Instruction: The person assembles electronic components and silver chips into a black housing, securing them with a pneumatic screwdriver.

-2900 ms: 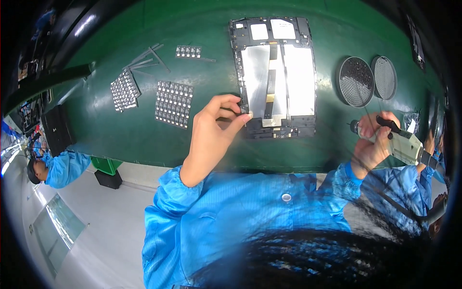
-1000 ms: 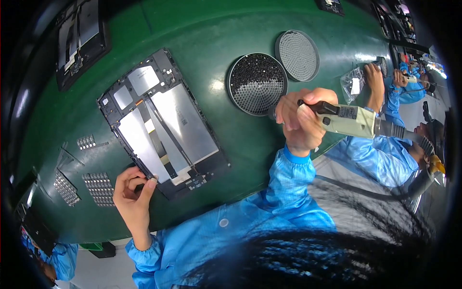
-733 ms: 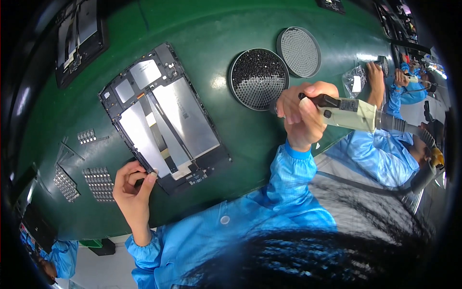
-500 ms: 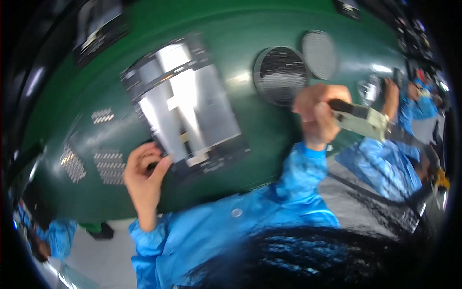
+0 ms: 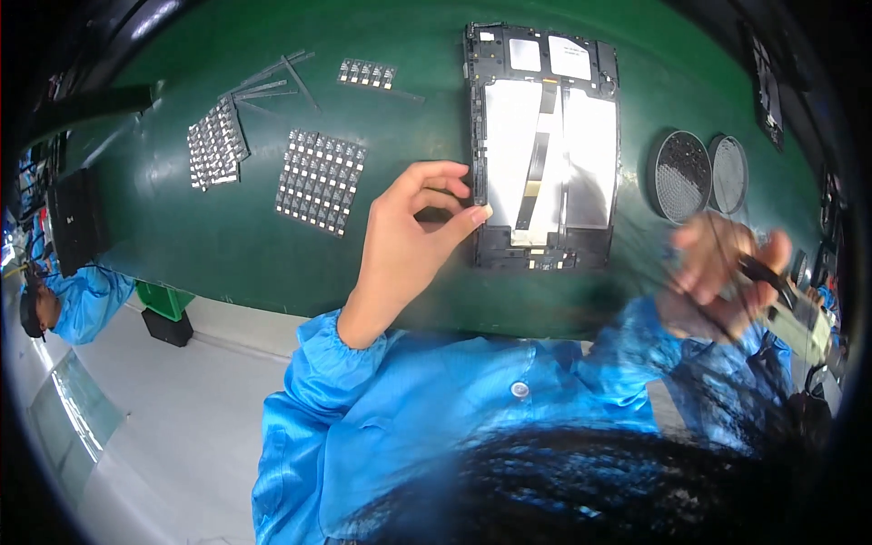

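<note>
An opened tablet chassis (image 5: 611, 136), black-framed with silver panels and a dark ribbon cable (image 5: 537, 168) down its middle, lies on the green table. My left hand (image 5: 413, 222) has its thumb and bent fingers closed on the frame's lower left edge. To the right of the chassis, my right hand (image 5: 722, 272) is smeared by motion, with dark hair strands crossing it. Right beside its fingers is a cream block-shaped tool (image 5: 801, 329) with a black end; whether the hand grips it cannot be made out.
Sheets of small dark parts (image 5: 320, 182) lie on the left, with another stack (image 5: 216, 143) and thin dark strips (image 5: 263, 89) behind. Two round dishes (image 5: 681, 177) stand at right. A green bin (image 5: 163, 298) is below the table edge; a co-worker (image 5: 82, 304) sits far left.
The view has swung left, so the chassis and dishes appear farther right. My left hand stays at the frame's edge. My right hand and the cream tool appear lower and farther right.
</note>
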### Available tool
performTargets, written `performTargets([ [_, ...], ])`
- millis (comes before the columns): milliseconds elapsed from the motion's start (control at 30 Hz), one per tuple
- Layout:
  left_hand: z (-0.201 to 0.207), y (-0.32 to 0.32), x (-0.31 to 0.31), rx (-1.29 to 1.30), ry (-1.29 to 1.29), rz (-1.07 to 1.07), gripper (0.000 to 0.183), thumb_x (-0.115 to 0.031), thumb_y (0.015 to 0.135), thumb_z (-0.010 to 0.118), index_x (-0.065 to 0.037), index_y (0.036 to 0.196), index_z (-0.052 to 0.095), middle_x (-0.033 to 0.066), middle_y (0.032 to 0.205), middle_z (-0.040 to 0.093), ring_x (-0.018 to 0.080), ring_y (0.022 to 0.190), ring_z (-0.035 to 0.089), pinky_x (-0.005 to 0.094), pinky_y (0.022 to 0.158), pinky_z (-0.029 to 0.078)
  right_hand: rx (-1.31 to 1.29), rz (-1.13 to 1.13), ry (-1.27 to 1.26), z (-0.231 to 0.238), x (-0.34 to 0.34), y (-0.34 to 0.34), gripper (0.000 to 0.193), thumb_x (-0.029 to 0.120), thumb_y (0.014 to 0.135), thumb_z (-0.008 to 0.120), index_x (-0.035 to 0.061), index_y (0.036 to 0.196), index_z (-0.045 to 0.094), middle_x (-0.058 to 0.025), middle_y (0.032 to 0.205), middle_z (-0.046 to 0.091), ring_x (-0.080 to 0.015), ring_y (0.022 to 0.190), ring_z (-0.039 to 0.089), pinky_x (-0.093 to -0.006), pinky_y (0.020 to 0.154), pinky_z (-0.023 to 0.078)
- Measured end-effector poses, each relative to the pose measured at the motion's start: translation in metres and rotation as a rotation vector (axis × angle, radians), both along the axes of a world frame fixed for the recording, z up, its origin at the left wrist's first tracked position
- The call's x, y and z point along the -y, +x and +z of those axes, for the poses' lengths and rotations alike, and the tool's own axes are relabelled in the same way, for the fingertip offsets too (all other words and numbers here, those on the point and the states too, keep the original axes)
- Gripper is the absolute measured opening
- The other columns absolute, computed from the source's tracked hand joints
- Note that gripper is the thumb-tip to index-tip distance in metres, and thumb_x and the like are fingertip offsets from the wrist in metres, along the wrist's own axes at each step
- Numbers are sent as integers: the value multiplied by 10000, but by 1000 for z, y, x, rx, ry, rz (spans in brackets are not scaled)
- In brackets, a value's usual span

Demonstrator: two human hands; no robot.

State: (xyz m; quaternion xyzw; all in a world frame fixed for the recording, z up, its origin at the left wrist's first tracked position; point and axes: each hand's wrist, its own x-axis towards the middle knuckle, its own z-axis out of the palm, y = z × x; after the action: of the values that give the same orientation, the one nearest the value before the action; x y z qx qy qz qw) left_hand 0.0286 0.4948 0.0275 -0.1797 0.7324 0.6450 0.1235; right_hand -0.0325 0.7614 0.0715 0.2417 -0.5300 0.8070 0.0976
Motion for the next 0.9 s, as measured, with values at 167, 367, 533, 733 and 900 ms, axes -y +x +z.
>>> performTargets([
  [167,-5,1,5,-42,95,3,418,-38,796,805,4,1170,623,74,992,673,106,858,670,243,703,552,145,-6,-18,-8,104,6,316,227,960,643,50,1163,477,-44,590,479,-135,435,450,-360,480,490],
  [367,-29,12,7,-155,135,28,402,-43,780,803,31,1134,627,108,972,675,141,838,685,276,686,572,144,51,-114,-36,129,14,256,129,947,651,36,1097,466,-75,621,474,-136,440,439,-347,466,467],
  [533,-41,15,7,-230,130,37,374,-35,773,799,39,1099,632,126,945,680,164,796,696,287,653,580,122,68,-71,-46,134,17,235,119,953,635,32,1084,460,-70,615,468,-138,427,430,-341,462,462],
  [733,-38,12,6,-250,129,47,353,-22,762,798,38,1071,638,129,938,682,171,790,699,291,646,583,126,90,-70,-45,136,16,230,114,953,634,29,1070,455,-67,595,468,-138,424,426,-337,461,461],
  [900,-39,10,5,-223,129,56,355,-17,754,800,32,1068,642,131,936,681,172,786,698,294,642,587,162,87,-16,-45,136,13,253,131,946,651,27,1067,455,-79,590,483,-137,430,428,-338,464,465],
])
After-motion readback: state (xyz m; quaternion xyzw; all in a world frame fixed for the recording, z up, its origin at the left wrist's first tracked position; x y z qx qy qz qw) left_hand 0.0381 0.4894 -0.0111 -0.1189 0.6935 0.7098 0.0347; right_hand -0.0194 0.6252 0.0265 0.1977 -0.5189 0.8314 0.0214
